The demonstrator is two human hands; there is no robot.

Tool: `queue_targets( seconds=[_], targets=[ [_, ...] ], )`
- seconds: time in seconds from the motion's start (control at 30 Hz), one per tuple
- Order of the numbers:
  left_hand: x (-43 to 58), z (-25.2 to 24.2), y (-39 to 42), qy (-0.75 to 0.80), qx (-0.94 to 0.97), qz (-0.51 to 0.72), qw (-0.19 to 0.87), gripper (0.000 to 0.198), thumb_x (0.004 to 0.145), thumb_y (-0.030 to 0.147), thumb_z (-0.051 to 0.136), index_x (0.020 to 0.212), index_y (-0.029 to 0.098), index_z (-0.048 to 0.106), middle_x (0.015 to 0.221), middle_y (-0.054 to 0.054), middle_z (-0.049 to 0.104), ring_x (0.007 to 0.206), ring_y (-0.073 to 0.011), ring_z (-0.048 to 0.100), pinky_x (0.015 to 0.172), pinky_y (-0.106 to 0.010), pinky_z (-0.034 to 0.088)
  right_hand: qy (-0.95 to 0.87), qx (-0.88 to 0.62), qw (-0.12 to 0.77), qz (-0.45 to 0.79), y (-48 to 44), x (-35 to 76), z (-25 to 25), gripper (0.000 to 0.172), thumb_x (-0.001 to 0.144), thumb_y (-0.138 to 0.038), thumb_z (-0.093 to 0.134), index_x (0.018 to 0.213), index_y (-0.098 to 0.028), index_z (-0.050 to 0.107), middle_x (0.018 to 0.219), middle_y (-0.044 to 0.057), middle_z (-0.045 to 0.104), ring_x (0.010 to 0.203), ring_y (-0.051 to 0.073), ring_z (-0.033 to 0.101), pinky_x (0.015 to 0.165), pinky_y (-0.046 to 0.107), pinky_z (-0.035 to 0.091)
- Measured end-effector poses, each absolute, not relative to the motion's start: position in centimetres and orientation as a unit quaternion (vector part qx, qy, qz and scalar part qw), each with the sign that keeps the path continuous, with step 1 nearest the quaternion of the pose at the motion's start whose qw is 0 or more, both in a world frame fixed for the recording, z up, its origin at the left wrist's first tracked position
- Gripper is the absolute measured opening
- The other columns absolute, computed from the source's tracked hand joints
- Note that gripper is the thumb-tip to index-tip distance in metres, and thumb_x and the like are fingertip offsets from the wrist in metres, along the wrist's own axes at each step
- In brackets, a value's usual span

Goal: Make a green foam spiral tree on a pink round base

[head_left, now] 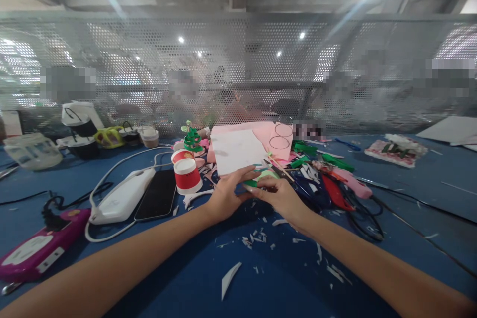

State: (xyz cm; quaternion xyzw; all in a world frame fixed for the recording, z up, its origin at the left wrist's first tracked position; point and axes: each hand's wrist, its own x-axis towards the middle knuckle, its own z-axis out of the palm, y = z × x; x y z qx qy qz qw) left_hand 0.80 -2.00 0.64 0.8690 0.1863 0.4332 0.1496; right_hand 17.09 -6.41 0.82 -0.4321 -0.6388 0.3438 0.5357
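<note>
Both hands meet at the middle of the blue table, in front of a white paper sheet (pixel 234 146) lying on pink paper (pixel 274 134). My left hand (pixel 228 193) pinches one side of a small green strip (pixel 251 183). From the other side my right hand (pixel 285 201) has its fingers closed on the same strip. Fingers partly cover the strip, so its material is unclear. A thin stick (pixel 280 166) slants just beyond the right hand. White paper scraps (pixel 255 238) are scattered below the hands.
Left of the hands stand red-and-white paper cups (pixel 187 176), a black phone (pixel 156 195), a white cabled device (pixel 124 196) and a purple power strip (pixel 44 246). On the right lie green pieces (pixel 337 162), a pink glue gun (pixel 354 183) and dark cables (pixel 367 221). A perforated screen (pixel 238 74) closes the back.
</note>
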Motion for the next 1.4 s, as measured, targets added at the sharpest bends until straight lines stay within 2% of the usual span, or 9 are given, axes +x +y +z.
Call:
queue_targets(
  seconds=[0.27, 0.5, 0.9, 1.17, 1.4],
  targets=[
    [0.9, 0.5, -2.0, 0.211, 0.865, 0.441, 0.113, 0.045, 0.078, 0.027, 0.065, 0.120, 0.018, 0.049, 0.111, -0.011, 0.068, 0.106, -0.0206, 0.063, 0.094, -0.036, 0.049, -0.656, -0.424, 0.551, 0.293, -6.0, 17.5, 0.6, 0.026, 0.066, -0.047, 0.072, 0.063, -0.021, 0.071, 0.074, 0.002, 0.056, 0.069, 0.015, 0.050, 0.062, 0.030, 0.039],
    [0.9, 0.3, -1.7, 0.215, 0.860, 0.450, 0.105, 0.038, 0.078, 0.026, 0.065, 0.114, 0.016, 0.054, 0.106, -0.011, 0.069, 0.100, -0.0188, 0.065, 0.088, -0.033, 0.052, -0.672, -0.444, 0.560, 0.193, -5.8, 18.1, 0.6, 0.029, 0.066, -0.051, 0.071, 0.064, -0.022, 0.071, 0.074, 0.002, 0.054, 0.076, 0.018, 0.053, 0.077, 0.035, 0.040],
    [0.9, 0.6, -1.8, 0.220, 0.868, 0.438, 0.075, 0.034, 0.078, 0.024, 0.065, 0.111, 0.019, 0.058, 0.103, -0.009, 0.070, 0.096, -0.0190, 0.066, 0.086, -0.034, 0.053, -0.675, -0.464, 0.564, 0.106, -5.8, 18.5, 0.8, 0.032, 0.067, -0.056, 0.069, 0.063, -0.024, 0.071, 0.076, 0.003, 0.056, 0.081, 0.021, 0.049, 0.080, 0.039, 0.039],
    [0.9, 0.9, -1.9, 0.228, 0.858, 0.449, 0.105, 0.034, 0.077, 0.018, 0.065, 0.110, 0.017, 0.059, 0.100, -0.008, 0.070, 0.091, -0.0178, 0.066, 0.081, -0.031, 0.054, -0.679, -0.443, 0.580, 0.078, -5.2, 19.3, 0.9, 0.029, 0.071, -0.054, 0.066, 0.064, -0.027, 0.072, 0.078, 0.005, 0.058, 0.084, 0.023, 0.048, 0.085, 0.043, 0.037],
    [0.9, 0.8, -1.6, 0.244, 0.845, 0.461, 0.118, 0.031, 0.076, 0.015, 0.064, 0.107, 0.018, 0.060, 0.097, -0.007, 0.070, 0.089, -0.0170, 0.065, 0.079, -0.031, 0.053, -0.708, -0.422, 0.562, 0.066, -4.5, 20.2, 1.1, 0.023, 0.073, -0.050, 0.066, 0.068, -0.029, 0.074, 0.074, 0.004, 0.057, 0.081, 0.022, 0.048, 0.078, 0.039, 0.040]
  ],
)
